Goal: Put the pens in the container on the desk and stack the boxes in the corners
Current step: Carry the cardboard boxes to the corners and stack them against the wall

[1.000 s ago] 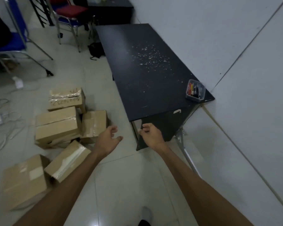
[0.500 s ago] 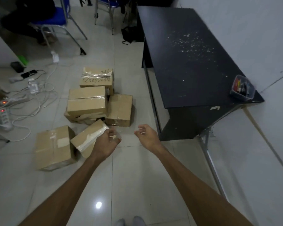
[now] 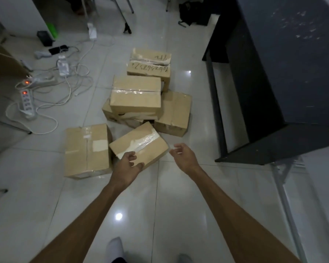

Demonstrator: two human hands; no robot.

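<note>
Boxes (image 3: 139, 147) of taped brown cardboard lie on glossy tile beneath spread left hand (image 3: 127, 164) and right hand (image 3: 184, 156).

Person, head-camera view: two bare forearms, no sleeves, watch, bands or rings visible from elbow to fingertips. Left hand (image 3: 128, 164) and right hand (image 3: 184, 156) ungloved, fingers uncovered. Feet at the bottom edge: left foot (image 3: 115, 248) in a light grey-white sock, right foot (image 3: 184, 258) in a greyer sock, with a dark strip of garment (image 3: 119, 260), probably trouser hem, between them.
</note>
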